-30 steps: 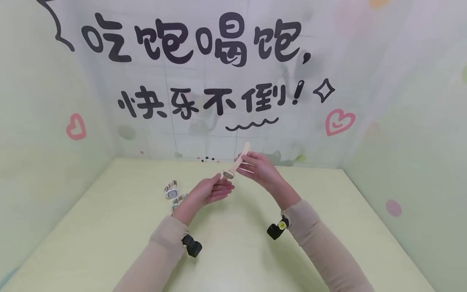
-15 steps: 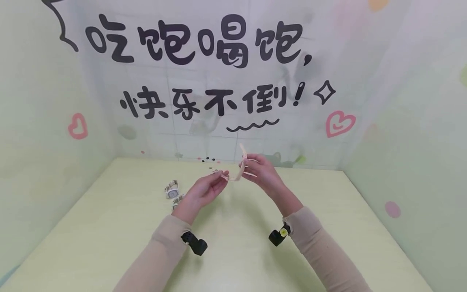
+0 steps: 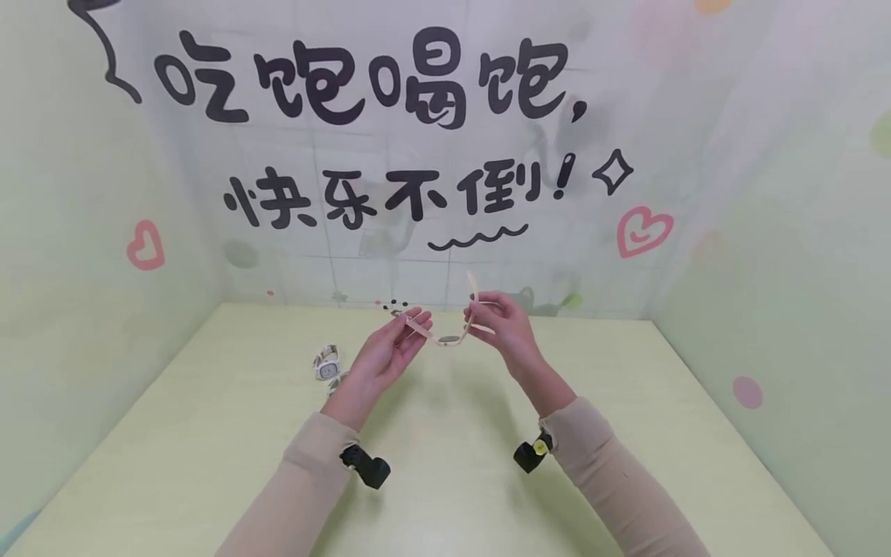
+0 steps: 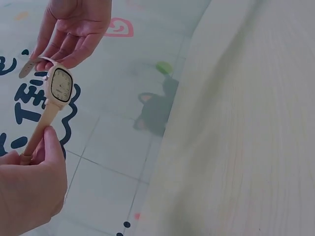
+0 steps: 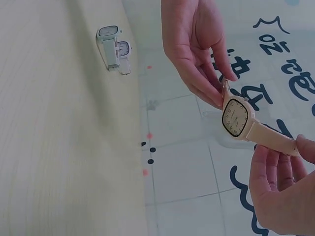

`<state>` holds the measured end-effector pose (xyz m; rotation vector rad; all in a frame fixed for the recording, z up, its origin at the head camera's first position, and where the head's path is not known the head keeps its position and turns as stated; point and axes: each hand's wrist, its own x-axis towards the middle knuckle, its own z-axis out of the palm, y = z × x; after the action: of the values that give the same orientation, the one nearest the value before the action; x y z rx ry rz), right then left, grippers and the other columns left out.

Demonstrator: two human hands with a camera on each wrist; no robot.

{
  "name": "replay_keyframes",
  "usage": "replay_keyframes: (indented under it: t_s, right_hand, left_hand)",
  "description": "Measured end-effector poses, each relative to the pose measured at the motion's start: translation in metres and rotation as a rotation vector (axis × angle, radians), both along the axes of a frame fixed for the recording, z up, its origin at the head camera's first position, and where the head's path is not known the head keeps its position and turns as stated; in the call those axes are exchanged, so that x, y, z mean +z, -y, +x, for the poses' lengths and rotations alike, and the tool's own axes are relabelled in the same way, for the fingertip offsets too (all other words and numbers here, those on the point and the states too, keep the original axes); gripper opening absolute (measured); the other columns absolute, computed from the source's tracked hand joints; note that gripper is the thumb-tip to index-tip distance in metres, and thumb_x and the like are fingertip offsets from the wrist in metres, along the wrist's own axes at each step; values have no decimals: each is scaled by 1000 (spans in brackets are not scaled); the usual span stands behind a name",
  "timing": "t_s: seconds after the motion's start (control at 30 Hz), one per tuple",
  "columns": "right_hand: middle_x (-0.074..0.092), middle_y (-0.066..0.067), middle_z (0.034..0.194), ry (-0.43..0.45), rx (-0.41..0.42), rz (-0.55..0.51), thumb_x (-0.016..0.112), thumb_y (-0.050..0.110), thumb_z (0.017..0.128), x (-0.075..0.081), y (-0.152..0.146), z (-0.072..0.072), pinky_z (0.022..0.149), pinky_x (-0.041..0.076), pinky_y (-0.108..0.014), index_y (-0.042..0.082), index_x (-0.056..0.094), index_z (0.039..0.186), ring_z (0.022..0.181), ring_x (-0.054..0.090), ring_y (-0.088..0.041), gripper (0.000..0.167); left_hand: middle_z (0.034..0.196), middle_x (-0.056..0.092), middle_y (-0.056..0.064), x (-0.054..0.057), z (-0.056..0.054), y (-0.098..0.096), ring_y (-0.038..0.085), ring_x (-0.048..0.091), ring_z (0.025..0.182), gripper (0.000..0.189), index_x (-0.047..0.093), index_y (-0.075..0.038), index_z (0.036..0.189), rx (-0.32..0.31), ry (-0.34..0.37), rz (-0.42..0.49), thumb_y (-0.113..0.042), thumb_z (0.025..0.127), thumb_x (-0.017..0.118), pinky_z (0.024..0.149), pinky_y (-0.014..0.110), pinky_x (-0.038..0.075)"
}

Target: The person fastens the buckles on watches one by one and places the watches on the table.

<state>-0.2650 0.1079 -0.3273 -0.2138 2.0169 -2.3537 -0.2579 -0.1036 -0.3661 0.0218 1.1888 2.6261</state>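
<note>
A pale pink wristwatch (image 3: 449,340) hangs unbuckled between both hands above the table, its strap bowed into a U with the case lowest. My left hand (image 3: 390,348) pinches the buckle end of the strap between thumb and fingers. The other strap end is pinched by my right hand (image 3: 504,329), its tip sticking up past the fingers. In the right wrist view the square dial (image 5: 235,118) with a dark rim faces that camera. The left wrist view shows the same watch case (image 4: 60,84) tilted between the two hands.
Two more wristwatches lie on the pale yellow table (image 3: 445,480) left of the hands: a white one (image 3: 326,363) and a second watch (image 3: 338,382) partly hidden behind the left wrist. A printed wall (image 3: 390,255) stands close behind the hands.
The watch has turned from its dial showing near the left hand to hanging in a U between the hands. The left fingers have slid up toward the buckle end.
</note>
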Motion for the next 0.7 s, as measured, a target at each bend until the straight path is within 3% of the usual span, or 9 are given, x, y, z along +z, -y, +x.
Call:
replay_keyframes:
  t_s: [0.13, 0.4, 0.7]
  right_hand:
    - [71, 3, 89, -15, -9, -4, 61, 6, 98, -2, 1, -2, 90, 60, -34, -4, 57, 122, 84, 70, -10, 27]
    - [72, 5, 91, -21, -15, 12, 62, 5, 97, -6, -1, -1, 93, 58, -33, -8, 58, 124, 87, 70, -9, 30]
    - [72, 4, 89, -17, -24, -13, 65, 2, 94, -9, -1, -3, 89, 59, -29, -10, 59, 121, 84, 70, -8, 30]
  left_hand:
    - [127, 69, 2, 2, 0, 0, 9, 68, 112, 48, 34, -4, 153, 27, -13, -8, -23, 109, 37, 107, 24, 47]
    - [104, 76, -6, -1, -1, 0, 7, 70, 107, 47, 34, -6, 153, 102, -33, 17, -18, 108, 41, 105, 24, 49]
    - [105, 76, -3, -1, 0, 3, 7, 71, 105, 47, 38, -5, 151, 126, -5, 66, -22, 107, 44, 102, 23, 51]
